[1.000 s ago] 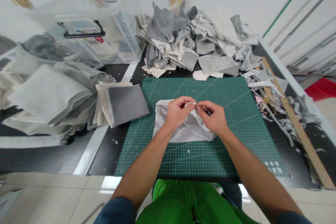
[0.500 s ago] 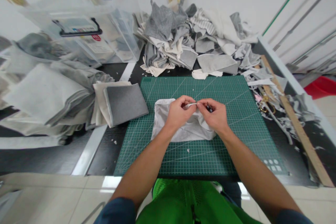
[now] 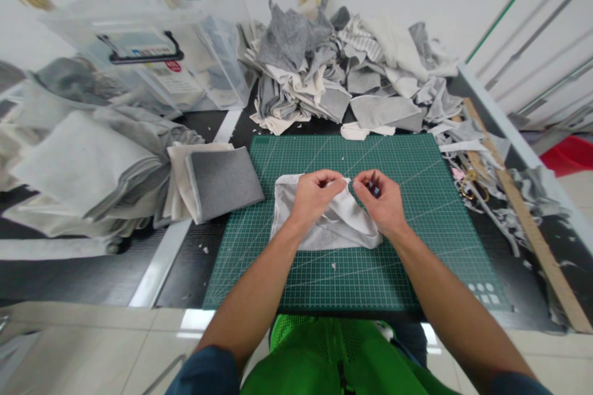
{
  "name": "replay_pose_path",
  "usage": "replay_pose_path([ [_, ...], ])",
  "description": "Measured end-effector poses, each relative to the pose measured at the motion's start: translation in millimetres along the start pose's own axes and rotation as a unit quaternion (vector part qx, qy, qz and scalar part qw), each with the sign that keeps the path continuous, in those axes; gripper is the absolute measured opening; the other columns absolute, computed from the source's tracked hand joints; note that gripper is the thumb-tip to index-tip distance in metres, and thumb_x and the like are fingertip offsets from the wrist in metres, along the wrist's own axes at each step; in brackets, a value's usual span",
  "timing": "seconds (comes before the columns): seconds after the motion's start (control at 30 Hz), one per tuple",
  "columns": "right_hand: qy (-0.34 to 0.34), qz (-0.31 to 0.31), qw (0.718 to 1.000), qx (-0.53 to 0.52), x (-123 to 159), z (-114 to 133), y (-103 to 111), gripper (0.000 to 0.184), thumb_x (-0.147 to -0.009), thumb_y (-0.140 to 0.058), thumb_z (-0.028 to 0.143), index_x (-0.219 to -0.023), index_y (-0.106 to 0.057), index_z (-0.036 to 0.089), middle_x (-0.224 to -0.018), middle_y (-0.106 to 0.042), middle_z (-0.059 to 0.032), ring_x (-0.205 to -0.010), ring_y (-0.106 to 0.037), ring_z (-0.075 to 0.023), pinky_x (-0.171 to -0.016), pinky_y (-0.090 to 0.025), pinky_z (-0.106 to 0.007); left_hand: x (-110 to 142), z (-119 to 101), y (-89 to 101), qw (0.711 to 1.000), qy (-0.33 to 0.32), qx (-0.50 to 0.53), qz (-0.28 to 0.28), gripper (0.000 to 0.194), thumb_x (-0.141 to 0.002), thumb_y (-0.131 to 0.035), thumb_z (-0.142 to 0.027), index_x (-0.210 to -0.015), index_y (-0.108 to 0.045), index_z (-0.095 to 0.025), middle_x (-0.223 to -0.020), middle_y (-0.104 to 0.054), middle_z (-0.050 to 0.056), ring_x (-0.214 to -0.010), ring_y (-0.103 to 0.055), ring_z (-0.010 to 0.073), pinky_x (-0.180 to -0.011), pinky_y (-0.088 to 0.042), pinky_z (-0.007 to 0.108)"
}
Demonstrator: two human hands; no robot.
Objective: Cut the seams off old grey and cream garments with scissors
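Fingertips that met at the cloth's white edge half a second ago are now slightly apart: the right hand (image 3: 383, 202) has drawn a little away, while the left hand (image 3: 311, 199) is in nearly the same place. The left pinches a raised white edge of a light grey, soft fabric piece (image 3: 324, 239). The right has its fingers curled around a small dark object (image 3: 374, 187), too obscured to identify; whether its thumb and forefinger also grip a thread is impossible to tell.

The fabric piece lies rumpled on a green gridded cutting mat (image 3: 445, 234), directly beneath and between the hands. Work at its edge looks partway through: the piece is neither flat nor let go, and how much of the edge has been dealt with does not show. A small pale scrap (image 3: 333, 266) lies on the mat nearer the body. To the left, a dark grey folded cloth (image 3: 225, 180) rests beside a large pile of pale folded fabric (image 3: 88, 166), both untouched; whether these are finished or waiting is unclear.
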State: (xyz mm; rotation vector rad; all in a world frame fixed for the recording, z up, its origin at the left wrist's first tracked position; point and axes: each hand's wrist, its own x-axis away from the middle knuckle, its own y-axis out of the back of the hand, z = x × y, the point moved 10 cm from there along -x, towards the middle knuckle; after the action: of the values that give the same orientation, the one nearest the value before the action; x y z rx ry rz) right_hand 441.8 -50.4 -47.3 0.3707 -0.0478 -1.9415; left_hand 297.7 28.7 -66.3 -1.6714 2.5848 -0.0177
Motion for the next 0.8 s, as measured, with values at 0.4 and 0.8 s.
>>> replay_pose_path([
  [0.4,0.092,0.069,0.992,0.053,4,11,-14,0.025,-0.099,-0.058,0.046,-0.107,-0.067,0.024,-0.094,-0.070,-0.0030,-0.075,-0.062,-0.0172,-0.069,-0.050,-0.032,-5,-10,11.3,0.994,-0.093,0.060,-0.015,0.015,-0.078,-0.082,-0.034,-0.084,-0.078,-0.021,-0.086,-0.072,0.003,-0.079,-0.063,0.0139,-0.073,-0.050,0.027],
  [0.8,0.178,0.049,0.977,0.107,9,33,-12,0.020,-0.096,-0.061,0.034,-0.111,-0.068,0.024,-0.095,-0.072,-0.0039,-0.077,-0.064,-0.0176,-0.071,-0.053,-0.033,-3,-5,8.8,0.996,-0.073,0.044,-0.023,0.015,-0.076,-0.083,-0.029,-0.087,-0.080,-0.020,-0.081,-0.076,0.003,-0.071,-0.065,0.0126,-0.066,-0.051,0.025],
])
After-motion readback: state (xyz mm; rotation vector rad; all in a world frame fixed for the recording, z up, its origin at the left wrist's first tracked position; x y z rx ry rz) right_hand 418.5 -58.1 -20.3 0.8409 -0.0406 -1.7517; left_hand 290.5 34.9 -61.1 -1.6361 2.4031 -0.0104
